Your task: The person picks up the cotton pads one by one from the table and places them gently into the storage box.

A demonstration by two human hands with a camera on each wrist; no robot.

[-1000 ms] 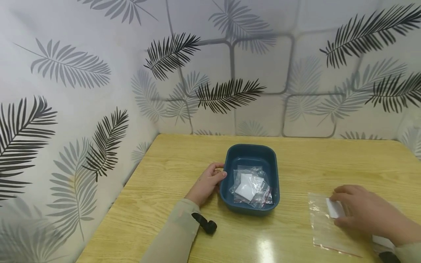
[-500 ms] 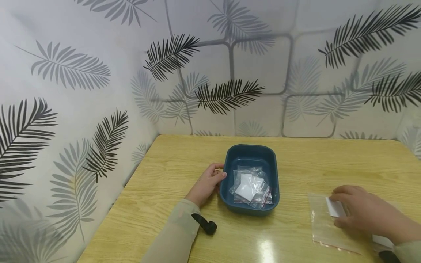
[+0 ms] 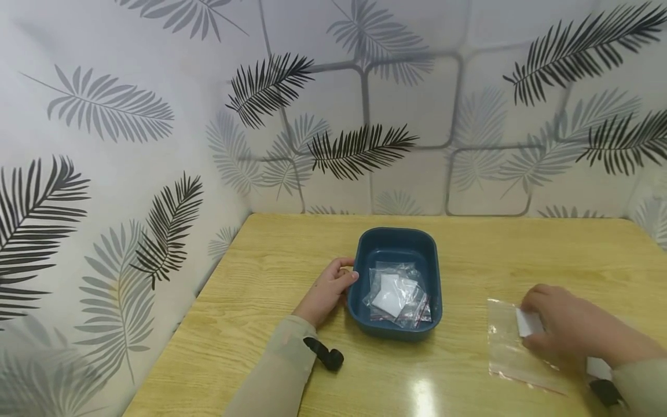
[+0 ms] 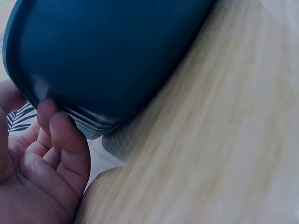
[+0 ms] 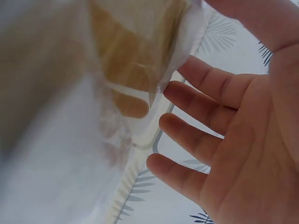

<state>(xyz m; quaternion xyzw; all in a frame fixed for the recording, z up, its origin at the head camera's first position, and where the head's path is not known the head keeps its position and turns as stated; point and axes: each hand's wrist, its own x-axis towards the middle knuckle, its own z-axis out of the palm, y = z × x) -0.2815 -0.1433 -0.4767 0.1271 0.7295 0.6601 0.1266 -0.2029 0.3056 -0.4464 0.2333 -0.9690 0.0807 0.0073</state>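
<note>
A dark blue plastic bin (image 3: 398, 246) stands on the wooden table. My left hand (image 3: 328, 289) holds its left side, thumb at the rim; in the left wrist view the fingers (image 4: 67, 140) curl against the bin's outer wall. On the right, my right hand (image 3: 573, 324) pinches a clear zip bag (image 3: 505, 353) with a small white folded piece (image 3: 528, 323) at the fingertips. In the right wrist view the bag (image 5: 126, 60) is blurred and close, with the other fingers spread behind its edge. Whether the white piece lies inside the bag, I cannot tell.
Several small clear bags with white folded contents (image 3: 393, 295) lie in the bin. Another white piece (image 3: 599, 369) shows partly under the right wrist. The wooden table (image 3: 292, 243) meets a leaf-patterned wall (image 3: 333, 191) at its back and left.
My right hand has shifted slightly away from me and to the left, and the zip bag has moved a little with it. The left hand and the bin keep their places.
</note>
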